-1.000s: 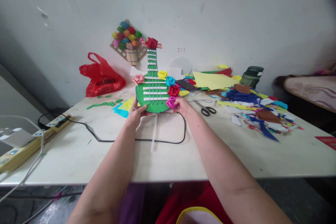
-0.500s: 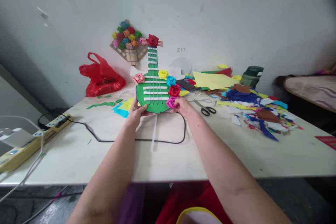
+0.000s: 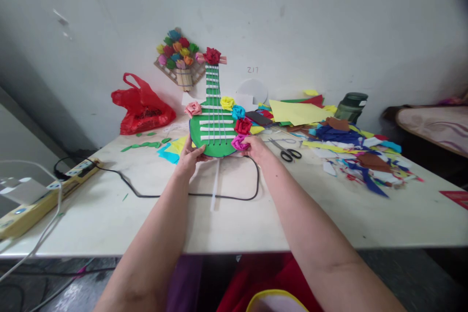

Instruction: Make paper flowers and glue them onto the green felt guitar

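Observation:
A green paper lute (image 3: 215,148) stands upright above the table, with white bars, thin strings and paper flowers along its right side. My left hand (image 3: 190,157) grips its lower left edge, thumb in front. My right hand (image 3: 255,148) holds the lower right edge beside the magenta flower (image 3: 240,143); its fingers are partly hidden. A red flower (image 3: 213,56) tops the neck, and a pink one (image 3: 193,108) sits at the upper left of the body. Below the lute, a translucent stick (image 3: 215,190) lies across a black cable (image 3: 234,198).
Black-handled scissors (image 3: 287,152) lie right of my right hand. Paper scraps (image 3: 343,139) are heaped farther right before a dark bottle (image 3: 351,107). At the left are a red plastic bag (image 3: 146,112) and a power strip (image 3: 47,201). A flower basket decoration (image 3: 184,78) leans against the wall.

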The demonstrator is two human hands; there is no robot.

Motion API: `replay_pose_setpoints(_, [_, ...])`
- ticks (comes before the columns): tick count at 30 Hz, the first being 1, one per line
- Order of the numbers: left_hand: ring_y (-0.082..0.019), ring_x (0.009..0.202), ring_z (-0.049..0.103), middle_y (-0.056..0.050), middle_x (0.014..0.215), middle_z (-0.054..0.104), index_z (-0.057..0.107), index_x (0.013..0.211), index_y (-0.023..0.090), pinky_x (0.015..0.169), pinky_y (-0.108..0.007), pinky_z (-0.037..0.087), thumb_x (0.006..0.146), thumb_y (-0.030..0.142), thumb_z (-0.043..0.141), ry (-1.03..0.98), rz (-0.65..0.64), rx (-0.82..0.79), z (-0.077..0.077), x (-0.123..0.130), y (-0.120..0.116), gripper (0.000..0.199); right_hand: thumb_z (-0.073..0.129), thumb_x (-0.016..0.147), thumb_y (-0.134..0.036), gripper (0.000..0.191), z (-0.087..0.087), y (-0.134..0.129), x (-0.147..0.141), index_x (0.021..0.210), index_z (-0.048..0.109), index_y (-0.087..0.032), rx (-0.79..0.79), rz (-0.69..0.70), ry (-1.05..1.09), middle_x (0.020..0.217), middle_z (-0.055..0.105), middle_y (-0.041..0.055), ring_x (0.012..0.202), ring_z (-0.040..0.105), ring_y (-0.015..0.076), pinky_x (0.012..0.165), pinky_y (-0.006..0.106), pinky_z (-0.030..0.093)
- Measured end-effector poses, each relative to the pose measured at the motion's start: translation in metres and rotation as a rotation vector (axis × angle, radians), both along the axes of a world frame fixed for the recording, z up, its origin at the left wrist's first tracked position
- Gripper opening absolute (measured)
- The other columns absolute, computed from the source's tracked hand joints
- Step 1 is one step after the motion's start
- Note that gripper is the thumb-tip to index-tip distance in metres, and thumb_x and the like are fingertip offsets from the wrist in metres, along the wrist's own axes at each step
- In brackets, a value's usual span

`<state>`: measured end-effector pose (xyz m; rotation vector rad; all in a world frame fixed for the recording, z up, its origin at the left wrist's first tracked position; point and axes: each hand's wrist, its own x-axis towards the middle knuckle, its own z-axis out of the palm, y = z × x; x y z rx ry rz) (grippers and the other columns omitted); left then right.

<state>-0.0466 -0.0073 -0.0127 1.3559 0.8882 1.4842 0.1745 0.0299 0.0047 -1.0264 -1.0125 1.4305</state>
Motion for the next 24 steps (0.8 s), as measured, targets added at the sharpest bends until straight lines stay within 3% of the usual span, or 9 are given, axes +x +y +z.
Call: replay_pose_setpoints(24, [-0.018,0.052,0.065,-0.001,0.072,0.066,0.020,0.145,0.023,0.046,-0.024,0.052,0.069,0.031,0.071,0.013,-0.002,-0.002,0.0027,0.0018,-0.0027,0.091,0.054,0.049,-0.010,0.016,-0.0029,0.0017,-0.0017,0.063,0.057,-0.015,0.003,-0.075,-0.049,0.053,0.056,-0.0009,0.052,0.052,0.0131,0.046,0.025,0.045])
